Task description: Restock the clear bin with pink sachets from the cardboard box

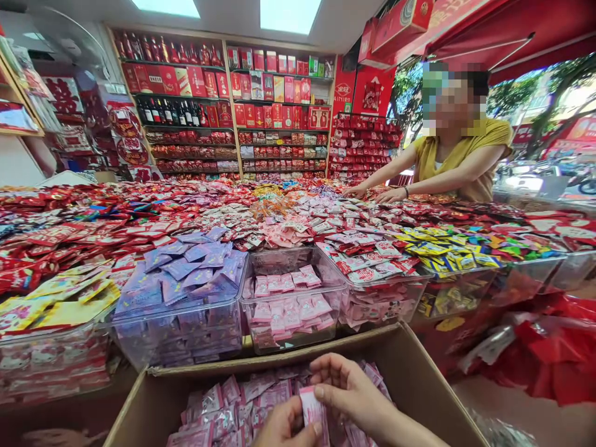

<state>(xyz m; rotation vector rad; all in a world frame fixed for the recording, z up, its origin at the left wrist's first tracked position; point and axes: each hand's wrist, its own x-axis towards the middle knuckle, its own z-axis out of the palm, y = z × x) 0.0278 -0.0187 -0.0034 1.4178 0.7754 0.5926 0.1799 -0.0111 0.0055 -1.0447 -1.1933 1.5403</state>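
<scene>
Both hands are low in the head view, over an open cardboard box (410, 379) of loose pink packets (223, 413). My left hand (287, 427) pinches a small pink-and-white packet (313, 406) between thumb and fingers. On the packet's upper end rests the thumb of my right hand (349, 392), its fingers curled over beside it. Just beyond the box stands a clear plastic bin (291, 297), partly filled with similar pink packets (292, 315) in rows. To its left, a bin of purple packets (186, 267) is heaped above the rim.
Red-and-white packets (372, 261) and yellow packets (442, 248) fill bins to the right. A person in a yellow top (459, 155) reaches over the far packets. Red plastic bags (544, 354) hang at the right. Shelves (228, 105) of bottles and boxes line the back.
</scene>
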